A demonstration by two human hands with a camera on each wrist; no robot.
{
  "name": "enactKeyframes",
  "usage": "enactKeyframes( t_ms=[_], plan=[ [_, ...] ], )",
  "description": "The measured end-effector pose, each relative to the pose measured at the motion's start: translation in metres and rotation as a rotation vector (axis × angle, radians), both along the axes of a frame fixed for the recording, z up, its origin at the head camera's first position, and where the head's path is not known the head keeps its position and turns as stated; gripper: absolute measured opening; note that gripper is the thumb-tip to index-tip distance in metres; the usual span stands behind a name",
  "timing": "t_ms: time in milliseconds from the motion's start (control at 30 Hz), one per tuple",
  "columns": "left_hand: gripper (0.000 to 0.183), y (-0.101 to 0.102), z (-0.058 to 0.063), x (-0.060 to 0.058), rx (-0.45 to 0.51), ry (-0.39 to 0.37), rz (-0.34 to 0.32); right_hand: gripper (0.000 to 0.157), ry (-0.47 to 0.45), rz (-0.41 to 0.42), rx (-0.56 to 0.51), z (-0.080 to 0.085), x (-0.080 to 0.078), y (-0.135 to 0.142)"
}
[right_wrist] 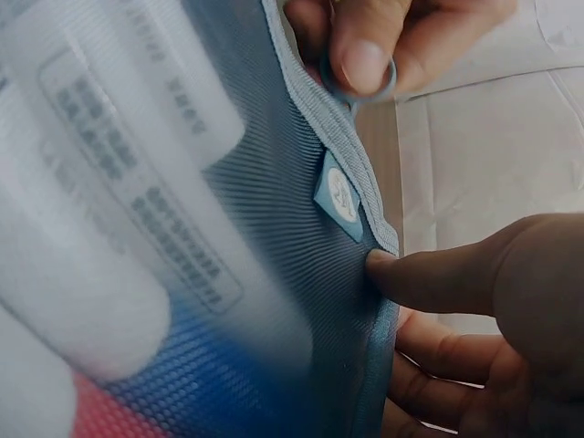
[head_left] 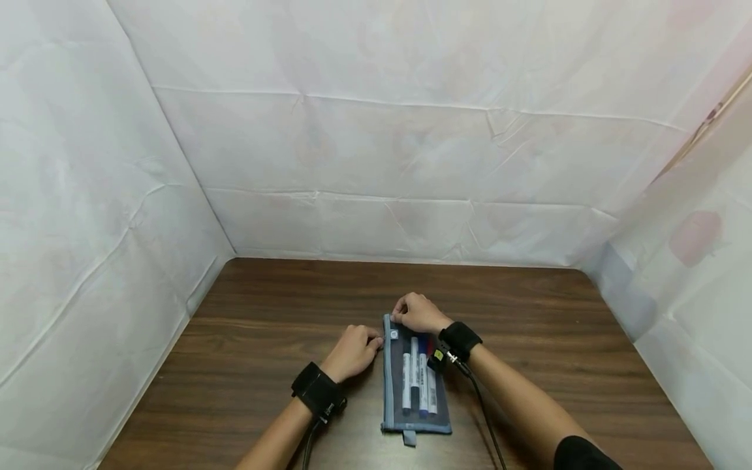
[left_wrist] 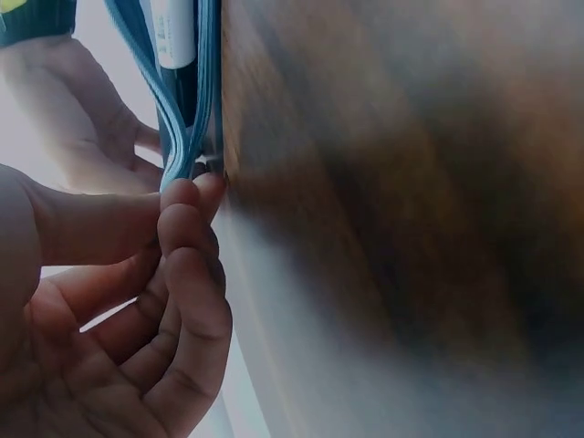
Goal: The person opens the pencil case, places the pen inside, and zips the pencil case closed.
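Note:
A grey-blue mesh zip pouch (head_left: 395,398) lies lengthwise in front of me on the table. Several white-barrelled markers (head_left: 423,385) show through its mesh, with blue and red parts among them. My left hand (head_left: 352,352) is at the pouch's left, zipped edge. Its thumb and forefinger pinch a ring-shaped zip pull (right_wrist: 392,80). Two blue bands (left_wrist: 151,82) of the zip edge spread apart above those fingers in the left wrist view. At the far corner my right hand (head_left: 420,314) pinches the pouch, its thumb beside a small blue tag (right_wrist: 338,196).
The brown wooden table (head_left: 264,307) extends to both sides of the pouch. White sheeting (head_left: 376,163) stands along its back, left and right. Black wrist straps carry cameras, and a cable (head_left: 489,418) trails from the right one over the table.

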State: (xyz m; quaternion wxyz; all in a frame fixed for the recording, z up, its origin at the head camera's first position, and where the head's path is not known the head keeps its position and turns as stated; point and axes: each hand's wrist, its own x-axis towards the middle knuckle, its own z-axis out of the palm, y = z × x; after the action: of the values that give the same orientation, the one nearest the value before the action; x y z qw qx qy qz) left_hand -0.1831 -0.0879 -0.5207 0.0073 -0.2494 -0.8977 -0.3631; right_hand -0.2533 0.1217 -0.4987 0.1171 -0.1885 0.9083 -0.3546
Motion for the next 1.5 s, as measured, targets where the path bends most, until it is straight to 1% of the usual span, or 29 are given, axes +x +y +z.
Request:
enactKeyframes(
  t_ms=[100, 200, 300, 367, 533, 600, 833, 900, 1067, 1133, 1300, 1500],
  plan=[
    [0.034, 0.0, 0.002, 0.006, -0.045, 0.035, -0.002, 0.011, -0.002, -0.006, 0.005, 0.001, -0.001, 0.0],
    [0.027, 0.0, 0.002, 0.012, -0.06, 0.042, -0.002, 0.01, -0.007, -0.002, 0.012, 0.002, -0.002, 0.001],
    [0.029, 0.001, 0.002, 0.018, -0.067, -0.001, 0.002, 0.01, -0.005, 0.007, 0.013, 0.002, -0.002, 0.001],
    [0.033, 0.002, 0.003, 0.023, -0.072, -0.039, 0.005, 0.01, -0.001, 0.011, 0.01, 0.002, -0.003, 0.002],
    [0.04, 0.003, 0.005, 0.032, -0.091, -0.086, 0.023, 0.01, -0.013, 0.029, -0.008, 0.005, -0.003, 0.003],
    [0.04, 0.002, 0.005, 0.035, -0.092, -0.091, 0.025, 0.01, -0.01, 0.029, -0.01, 0.006, -0.003, 0.003],
    [0.046, 0.001, 0.008, 0.048, -0.093, -0.105, 0.002, 0.009, 0.004, 0.011, -0.003, 0.005, -0.005, 0.003],
    [0.043, 0.001, 0.009, 0.053, -0.098, -0.119, -0.004, 0.009, 0.001, 0.017, -0.002, 0.003, -0.006, 0.004],
    [0.023, -0.001, 0.011, 0.069, -0.106, -0.167, -0.01, 0.008, -0.013, 0.012, -0.004, 0.002, -0.004, 0.005],
    [0.02, -0.001, 0.012, 0.074, -0.106, -0.167, -0.009, 0.008, -0.017, 0.007, -0.011, 0.004, -0.004, 0.005],
    [0.026, -0.004, 0.013, 0.086, -0.09, -0.162, -0.015, 0.008, -0.007, 0.01, -0.014, 0.006, -0.004, 0.005],
    [0.031, -0.005, 0.014, 0.096, -0.085, -0.183, -0.036, 0.008, 0.007, 0.008, 0.002, 0.006, -0.005, 0.003]
  ],
)
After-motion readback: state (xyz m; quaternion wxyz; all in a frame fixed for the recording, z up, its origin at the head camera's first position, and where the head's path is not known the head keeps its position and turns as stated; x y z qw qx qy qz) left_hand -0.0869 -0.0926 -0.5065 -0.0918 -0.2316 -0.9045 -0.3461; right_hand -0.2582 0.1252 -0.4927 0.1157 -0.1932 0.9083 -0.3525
